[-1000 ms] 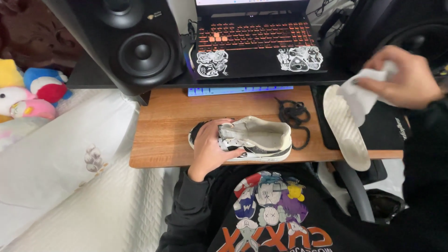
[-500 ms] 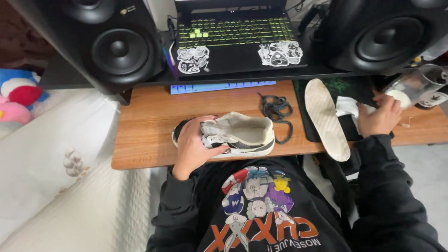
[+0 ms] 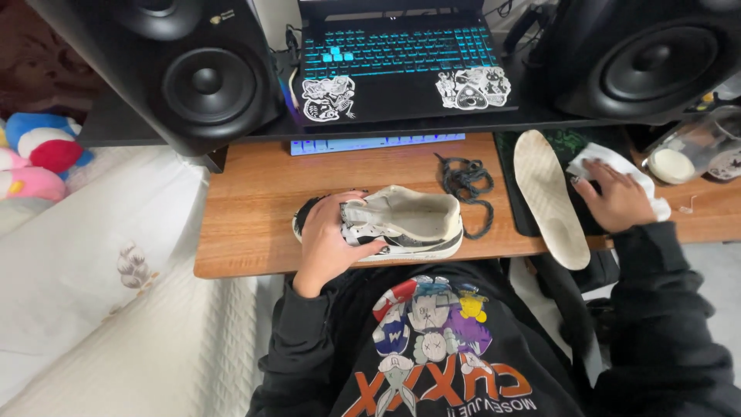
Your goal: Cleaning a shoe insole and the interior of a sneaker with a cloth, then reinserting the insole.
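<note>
Left hand (image 3: 328, 243) gripping sneaker (image 3: 401, 224), toe hidden, right hand (image 3: 617, 197) covering cloth (image 3: 610, 164)

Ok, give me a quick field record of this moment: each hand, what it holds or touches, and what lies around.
left hand: grips the sneaker at its toe end, on the wooden desk
right hand: flat on a white cloth, pressing it to the desk
insole: loose, lying between shoe and right hand
laces: dark, piled behind the shoe
behind: laptop between two speakers
</note>
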